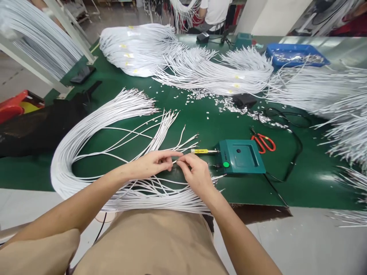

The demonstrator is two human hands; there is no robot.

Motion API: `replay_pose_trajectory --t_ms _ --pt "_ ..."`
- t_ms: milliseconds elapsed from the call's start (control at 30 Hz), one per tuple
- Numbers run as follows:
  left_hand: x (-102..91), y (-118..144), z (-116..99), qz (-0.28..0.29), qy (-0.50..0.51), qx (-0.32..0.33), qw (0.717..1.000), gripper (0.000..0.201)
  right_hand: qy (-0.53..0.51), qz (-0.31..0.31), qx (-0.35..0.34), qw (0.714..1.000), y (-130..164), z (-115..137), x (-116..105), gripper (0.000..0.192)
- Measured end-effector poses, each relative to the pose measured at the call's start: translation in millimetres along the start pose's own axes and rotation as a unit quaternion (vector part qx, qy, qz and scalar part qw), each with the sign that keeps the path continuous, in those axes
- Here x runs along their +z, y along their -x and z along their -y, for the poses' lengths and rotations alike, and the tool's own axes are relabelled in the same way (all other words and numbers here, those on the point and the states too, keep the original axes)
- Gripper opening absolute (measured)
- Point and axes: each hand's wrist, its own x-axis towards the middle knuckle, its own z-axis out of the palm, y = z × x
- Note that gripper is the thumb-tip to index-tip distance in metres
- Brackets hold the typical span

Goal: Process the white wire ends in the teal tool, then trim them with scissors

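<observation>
My left hand (pixel 156 163) and my right hand (pixel 196 170) meet at the middle of the table, both with fingers pinched on the end of one white cable (pixel 174 162). The exact tip between my right fingers is too small to make out. Beneath and left of my hands curves a large bundle of white cables (pixel 64 152), its loose ends fanning out near my wrists. Just right of my right hand sits a teal device (pixel 243 156) with a green round mark. A yellow-handled screwdriver (pixel 200 151) lies against its left side.
Red-handled scissors (pixel 263 143) lie behind the teal device, near a black cord (pixel 299 149). More cable bundles (pixel 137 49) line the back, with small silvery scraps (pixel 226 103) before them. A blue tray (pixel 298 53) holds metal bits. A person (pixel 215 13) sits beyond the table.
</observation>
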Motion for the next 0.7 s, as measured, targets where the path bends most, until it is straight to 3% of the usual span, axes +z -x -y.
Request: replay_pose_trajectory --t_ms 133,267,433,567,700 --pt "9.7 -5.9 12.9 -0.009 0.047 -0.017 0.999 0.046 0.162 0.011 -0.041 0.986 2.6 -3.4 -23.3 0.021" --pt "19.4 -13.3 29.4 0.011 0.115 -0.031 0.993 0.039 0.337 -0.019 -0.041 0.94 -0.3 -16.3 -74.9 0.02" --pt "16.9 -18.9 34.9 -0.023 0.138 0.02 0.99 0.042 0.431 0.128 -0.044 0.892 -3.7 -43.4 -133.0 0.08" --pt "12.7 -20.3 33.6 -0.058 0.098 0.035 0.993 0.04 0.452 0.186 -0.052 0.871 -5.2 -48.8 -150.1 0.095" --pt "7.7 -24.4 38.6 -0.09 0.082 0.038 0.992 0.037 0.452 0.197 -0.067 0.868 -11.9 -44.8 -151.7 0.083"
